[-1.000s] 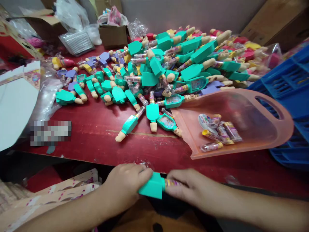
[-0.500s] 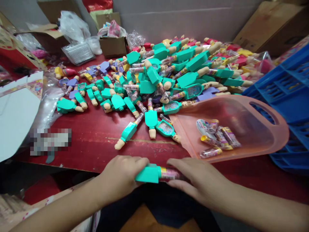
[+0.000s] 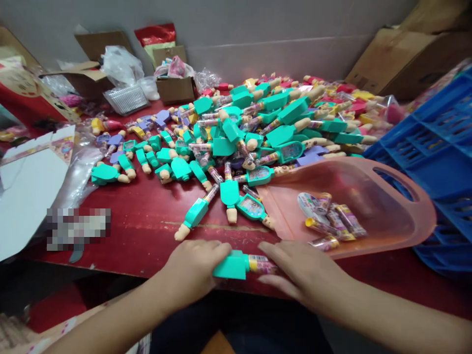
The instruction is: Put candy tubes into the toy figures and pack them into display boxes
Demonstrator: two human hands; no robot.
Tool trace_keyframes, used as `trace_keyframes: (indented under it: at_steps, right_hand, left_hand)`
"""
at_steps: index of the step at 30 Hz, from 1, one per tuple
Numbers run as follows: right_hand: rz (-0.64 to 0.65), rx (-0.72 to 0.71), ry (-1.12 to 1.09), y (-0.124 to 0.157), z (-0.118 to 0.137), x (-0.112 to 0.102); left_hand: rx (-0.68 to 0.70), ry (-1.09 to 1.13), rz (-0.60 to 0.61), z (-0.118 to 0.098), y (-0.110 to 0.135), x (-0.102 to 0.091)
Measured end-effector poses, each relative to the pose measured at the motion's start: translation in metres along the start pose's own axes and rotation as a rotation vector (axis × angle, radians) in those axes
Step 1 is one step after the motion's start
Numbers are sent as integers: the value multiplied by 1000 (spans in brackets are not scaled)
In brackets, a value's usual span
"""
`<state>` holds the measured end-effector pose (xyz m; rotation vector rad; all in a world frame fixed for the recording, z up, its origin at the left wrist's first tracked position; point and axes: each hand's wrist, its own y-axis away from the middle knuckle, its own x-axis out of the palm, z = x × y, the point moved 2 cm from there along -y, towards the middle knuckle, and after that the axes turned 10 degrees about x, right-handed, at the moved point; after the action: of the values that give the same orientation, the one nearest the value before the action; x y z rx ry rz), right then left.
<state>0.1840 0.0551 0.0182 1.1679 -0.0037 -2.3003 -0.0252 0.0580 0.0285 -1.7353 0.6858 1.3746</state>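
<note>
Near the table's front edge, my left hand point(image 3: 195, 268) is wrapped round a teal plastic toy piece point(image 3: 231, 265). Its far end is hidden in the palm. A clear labelled tube point(image 3: 260, 264) with a yellow end joins the teal piece on the right. My right hand point(image 3: 300, 270) grips the other end of this tube between thumb and fingers. Just beyond, similar teal toys with beige ends lie on the red table, one of them a teal toy point(image 3: 196, 213) with its tube attached. An orange translucent scoop point(image 3: 391, 231) with several labelled tubes point(image 3: 344, 221) lies right of my right hand.
A large heap of teal, purple, red and yellow toys point(image 3: 228, 130) covers the back of the red table point(image 3: 147, 236). A blue crate point(image 3: 435, 162) stands at right. Cardboard boxes point(image 3: 175, 89) and plastic bags line the back; a white card flap point(image 3: 29, 191) is at left.
The view has tilted upward slightly, so the table things sit a little lower. Both hands keep their grip on the teal toy and its tube, with hardly any movement.
</note>
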Motion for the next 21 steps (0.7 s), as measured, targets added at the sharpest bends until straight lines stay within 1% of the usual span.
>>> trace_keyframes:
  at_steps: [1, 2, 3, 4, 7, 8, 10, 11, 12, 13, 15, 16, 17, 18, 19, 21]
  right_hand:
    - [-75, -52, 107, 2, -1, -1]
    - [-96, -72, 154, 4, -1, 0]
    - [-67, -51, 137, 6, -2, 1]
    - [-9, 8, 66, 6, -2, 3]
    - [189, 214, -264, 3, 0, 6]
    - [229, 253, -338, 1, 1, 5]
    - [260, 280, -360, -2, 2, 2]
    - [239, 260, -307, -4, 1, -1]
    - [179, 205, -213, -4, 1, -4]
    - [81, 106, -86, -4, 1, -8]
    - [-172, -182, 207, 2, 6, -13]
    - [-285, -319, 331, 7, 8, -14]
    - [-362, -417, 417, 12, 11, -13]
    - [-402, -470, 453, 17, 13, -10]
    - [-417, -477, 444, 22, 14, -8]
    - [-405, -408, 343, 28, 15, -2]
  left_hand:
    - [-20, 62, 27, 0, -1, 3]
    - [-21, 91, 40, -1, -2, 5]
    - [-3, 87, 42, -2, -2, 6]
    - [19, 60, 36, -3, -3, 7]
    - [74, -49, -26, -2, -7, 8]
    - [91, -76, -52, -1, -8, 8]
    - [111, -88, -83, 2, -11, 8]
    - [107, -67, -75, 3, -11, 9]
    - [86, -28, -57, 4, -11, 9]
    - [51, 25, -31, 5, -11, 10]
    - [-13, 128, 13, 3, -10, 9]
    - [-22, 160, 30, 0, -9, 8]
    - [-15, 175, 47, -3, -8, 7]
    - [4, 175, 65, -6, -7, 5]
    - [28, 162, 88, -9, -7, 4]
    - [62, 141, 133, -12, -6, 4]
